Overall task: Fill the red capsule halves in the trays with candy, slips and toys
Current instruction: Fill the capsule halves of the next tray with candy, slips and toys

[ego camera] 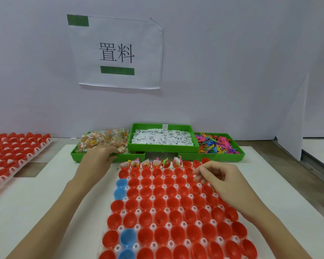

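A white tray (166, 226) in front of me holds rows of red capsule halves (158, 203), with a few blue ones (121, 183) along its left side. Several halves in the far row (146, 163) hold candy, slips and toys. My left hand (99, 156) reaches into the green bin of wrapped candy (105, 140), fingers curled on the pile; what it grips is hidden. My right hand (216, 177) hovers over the tray's far right rows with fingers loosely curled and nothing visible in them.
Behind the tray stand a green bin of white paper slips (162, 140) and a green bin of coloured toys (216, 146). A second tray of red halves (11, 152) lies at the far left. A paper sign (118, 51) hangs on the white wall.
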`<action>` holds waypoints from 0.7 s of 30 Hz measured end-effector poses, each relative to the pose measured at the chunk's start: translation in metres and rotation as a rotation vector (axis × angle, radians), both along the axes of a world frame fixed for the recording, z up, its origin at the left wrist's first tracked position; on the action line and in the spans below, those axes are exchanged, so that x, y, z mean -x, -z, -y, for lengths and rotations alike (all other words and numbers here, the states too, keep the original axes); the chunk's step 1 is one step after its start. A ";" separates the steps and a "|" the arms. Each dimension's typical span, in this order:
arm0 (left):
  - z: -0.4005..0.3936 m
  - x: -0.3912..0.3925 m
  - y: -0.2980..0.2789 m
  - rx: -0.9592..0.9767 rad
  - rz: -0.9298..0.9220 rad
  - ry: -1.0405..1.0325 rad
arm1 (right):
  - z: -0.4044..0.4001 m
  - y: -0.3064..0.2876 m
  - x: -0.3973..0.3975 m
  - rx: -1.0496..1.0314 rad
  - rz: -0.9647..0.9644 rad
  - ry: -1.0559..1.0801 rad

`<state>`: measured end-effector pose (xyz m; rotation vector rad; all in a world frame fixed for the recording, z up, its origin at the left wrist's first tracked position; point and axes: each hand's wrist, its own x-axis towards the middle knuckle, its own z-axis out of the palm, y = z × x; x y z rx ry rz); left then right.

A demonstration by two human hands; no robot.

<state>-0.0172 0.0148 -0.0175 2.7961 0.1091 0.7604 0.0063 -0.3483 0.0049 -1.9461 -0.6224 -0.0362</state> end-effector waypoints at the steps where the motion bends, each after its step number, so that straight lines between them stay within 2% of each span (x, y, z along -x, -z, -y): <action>1: 0.000 0.000 0.000 0.024 0.030 0.023 | 0.001 0.000 0.000 0.000 -0.003 0.001; 9: -0.005 -0.005 -0.002 0.094 0.082 0.058 | 0.004 -0.001 -0.001 0.006 -0.017 0.030; 14: -0.005 0.000 -0.004 0.063 0.234 0.015 | 0.004 -0.002 -0.001 0.022 -0.007 0.039; 18: 0.002 0.005 -0.022 0.043 0.282 -0.039 | 0.005 -0.003 0.000 0.019 -0.015 0.042; 21: 0.011 0.010 -0.048 0.100 0.330 -0.009 | 0.006 -0.005 0.001 0.015 -0.012 0.047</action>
